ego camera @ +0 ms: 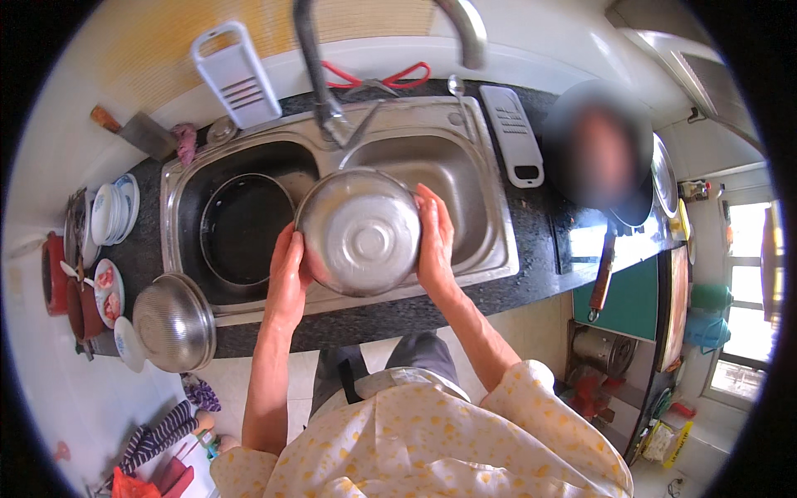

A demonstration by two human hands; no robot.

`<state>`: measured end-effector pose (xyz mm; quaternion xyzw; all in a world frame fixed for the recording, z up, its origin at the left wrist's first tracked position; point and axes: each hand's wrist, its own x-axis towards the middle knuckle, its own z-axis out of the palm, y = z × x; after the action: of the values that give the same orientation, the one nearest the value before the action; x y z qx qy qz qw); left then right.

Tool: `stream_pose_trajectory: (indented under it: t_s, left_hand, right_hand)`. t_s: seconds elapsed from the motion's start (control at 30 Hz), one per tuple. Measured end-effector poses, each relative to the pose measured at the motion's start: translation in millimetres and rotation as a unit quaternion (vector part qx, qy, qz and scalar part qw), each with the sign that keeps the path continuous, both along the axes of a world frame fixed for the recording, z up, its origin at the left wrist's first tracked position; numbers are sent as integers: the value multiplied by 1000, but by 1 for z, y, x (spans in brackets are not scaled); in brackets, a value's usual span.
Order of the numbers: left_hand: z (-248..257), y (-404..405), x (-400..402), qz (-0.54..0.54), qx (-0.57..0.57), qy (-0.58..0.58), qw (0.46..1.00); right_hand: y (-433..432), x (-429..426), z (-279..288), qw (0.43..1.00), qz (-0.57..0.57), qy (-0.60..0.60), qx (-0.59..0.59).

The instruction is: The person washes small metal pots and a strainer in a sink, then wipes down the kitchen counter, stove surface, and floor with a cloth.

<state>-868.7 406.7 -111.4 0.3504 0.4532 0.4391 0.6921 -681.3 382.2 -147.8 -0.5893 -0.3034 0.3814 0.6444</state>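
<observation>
Between my palms is a stainless steel bowl (367, 233), turned so its round underside faces up toward me. My left hand (287, 267) grips its left rim and my right hand (436, 239) its right rim. The bowl is over the divider of a double steel sink (398, 115), in front of the tap (336, 124). A dark round pan (246, 230) sits in the left basin. Part of the right basin (461, 180) shows beyond my right hand. What is inside the bowl is hidden.
Steel colanders (171, 320), stacked white bowls (112, 211) and a plate of raw meat (109, 292) stand left. A cleaver (146, 134), white grater (236, 75) and red-handled scissors (373, 81) line the back. Another grater (514, 137) lies right, near a wok's wooden handle (602, 271).
</observation>
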Motion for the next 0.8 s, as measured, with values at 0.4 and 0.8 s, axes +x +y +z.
stream_pose_trajectory:
  t_s: [0.4, 0.8]
  left_hand:
    - [-18, -93, 223, -64, -143, -36, 987]
    - [-31, -102, 267, -133, -82, -89, 984]
  right_hand:
    - [-112, 219, -18, 995, -7, 43, -85]
    - [-134, 252, -20, 993, -65, -78, -55]
